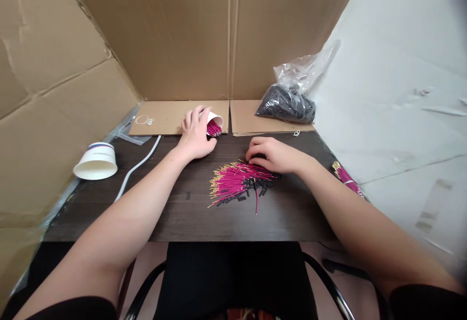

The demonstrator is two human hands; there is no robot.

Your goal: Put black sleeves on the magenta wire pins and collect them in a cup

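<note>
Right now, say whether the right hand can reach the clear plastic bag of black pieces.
Probably yes: the clear plastic bag sits beyond the right hand, on a cardboard sheet, with nothing tall apparently between them.

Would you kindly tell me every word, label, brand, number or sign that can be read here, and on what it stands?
None can be read.
White paper bowl at the left: a faint line of print, too small and blurred to read.
Paper cup in the left hand: no lettering visible.

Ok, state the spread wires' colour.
The spread wires are magenta with yellowish tips, best seen in the head view.
</note>
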